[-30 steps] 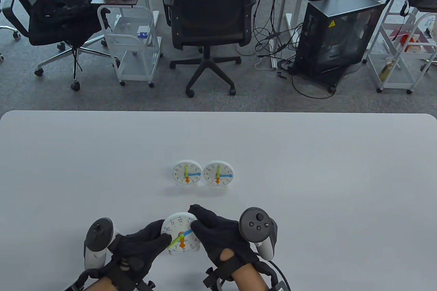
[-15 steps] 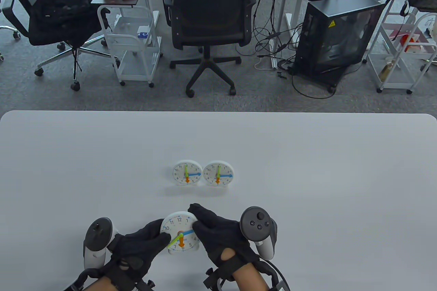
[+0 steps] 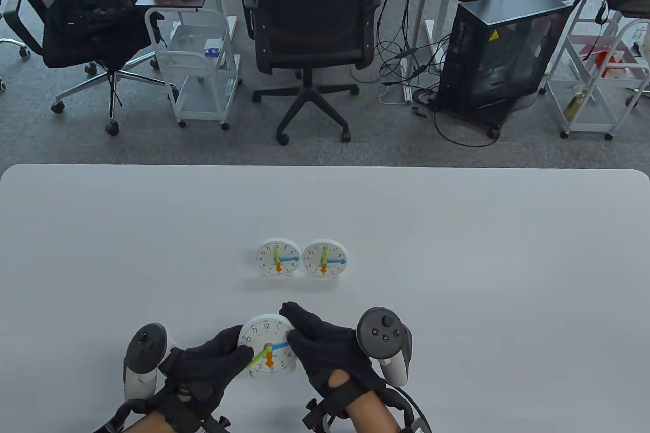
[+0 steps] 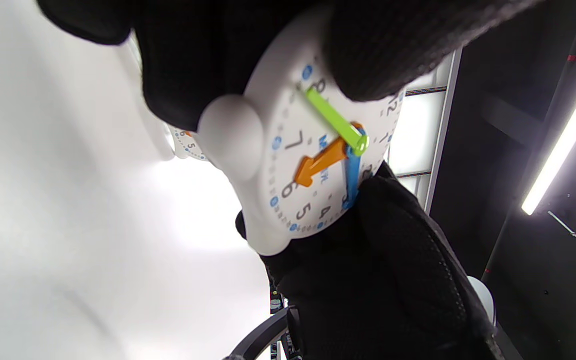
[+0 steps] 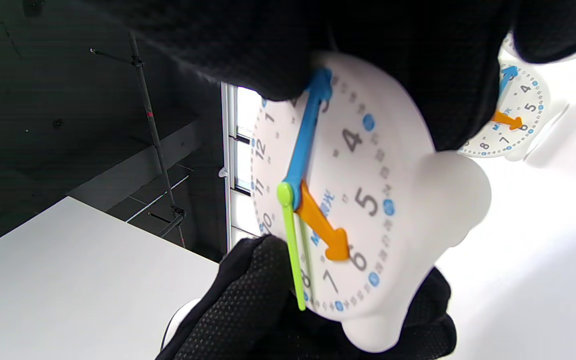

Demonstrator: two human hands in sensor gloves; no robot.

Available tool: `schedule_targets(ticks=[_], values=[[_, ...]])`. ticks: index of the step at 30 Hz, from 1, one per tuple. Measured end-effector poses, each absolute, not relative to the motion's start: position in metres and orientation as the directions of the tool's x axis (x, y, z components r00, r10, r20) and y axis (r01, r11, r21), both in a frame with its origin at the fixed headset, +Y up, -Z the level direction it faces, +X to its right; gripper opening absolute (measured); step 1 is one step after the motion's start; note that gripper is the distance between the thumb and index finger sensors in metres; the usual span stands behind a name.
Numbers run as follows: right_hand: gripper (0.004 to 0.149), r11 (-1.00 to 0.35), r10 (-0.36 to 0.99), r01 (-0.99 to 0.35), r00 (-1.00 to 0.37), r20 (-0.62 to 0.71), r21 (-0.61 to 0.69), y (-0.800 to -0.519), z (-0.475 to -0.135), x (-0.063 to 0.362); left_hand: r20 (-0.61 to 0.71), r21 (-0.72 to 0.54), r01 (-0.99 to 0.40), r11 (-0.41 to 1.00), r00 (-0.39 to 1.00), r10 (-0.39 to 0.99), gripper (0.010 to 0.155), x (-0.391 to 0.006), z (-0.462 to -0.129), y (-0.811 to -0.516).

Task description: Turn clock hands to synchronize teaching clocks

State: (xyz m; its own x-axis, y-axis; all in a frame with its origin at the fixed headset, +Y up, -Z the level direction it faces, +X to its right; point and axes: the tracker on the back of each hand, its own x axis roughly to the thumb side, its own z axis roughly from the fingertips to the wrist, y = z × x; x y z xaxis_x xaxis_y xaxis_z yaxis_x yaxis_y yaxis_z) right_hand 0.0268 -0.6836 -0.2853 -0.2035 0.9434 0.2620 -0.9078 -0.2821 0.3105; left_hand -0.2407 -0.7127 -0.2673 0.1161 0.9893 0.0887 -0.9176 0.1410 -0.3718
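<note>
Two gloved hands grip a white teaching clock (image 3: 267, 346) at the bottom centre of the frame, on the grey table (image 3: 457, 301). The left hand (image 3: 208, 364) holds its left rim, a fingertip at the tip of the green hand (image 3: 259, 356), which points near 8. The right hand (image 3: 325, 346) clamps the right rim, covering the end of the blue hand (image 3: 282, 346). The orange hand (image 3: 269, 359) points to 6. Two matching clocks (image 3: 278, 257) (image 3: 325, 258) stand side by side near the frame's centre.
</note>
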Motion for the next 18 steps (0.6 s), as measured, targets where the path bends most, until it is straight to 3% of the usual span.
schedule_targets(ticks=[13, 16, 18], values=[[0.057, -0.313, 0.934, -0.903, -0.236, 0.269, 0.296, -0.6845, -0.2845, 0.0251, 0.114, -0.354, -0.919, 0.172, 0.140, 0.984, 0.056, -0.2422, -0.2684, -0.7139], [0.056, -0.307, 0.934, -0.909, -0.231, 0.271, 0.282, -0.6834, -0.2838, 0.0247, 0.131, -0.354, -0.919, 0.174, 0.135, 0.982, 0.060, -0.2426, -0.2689, -0.7144], [0.055, -0.308, 0.932, -0.915, -0.234, 0.278, 0.262, -0.6822, -0.2830, 0.0252, 0.176, -0.366, -0.906, 0.213, 0.157, 0.972, 0.071, -0.2408, -0.2687, -0.7126]])
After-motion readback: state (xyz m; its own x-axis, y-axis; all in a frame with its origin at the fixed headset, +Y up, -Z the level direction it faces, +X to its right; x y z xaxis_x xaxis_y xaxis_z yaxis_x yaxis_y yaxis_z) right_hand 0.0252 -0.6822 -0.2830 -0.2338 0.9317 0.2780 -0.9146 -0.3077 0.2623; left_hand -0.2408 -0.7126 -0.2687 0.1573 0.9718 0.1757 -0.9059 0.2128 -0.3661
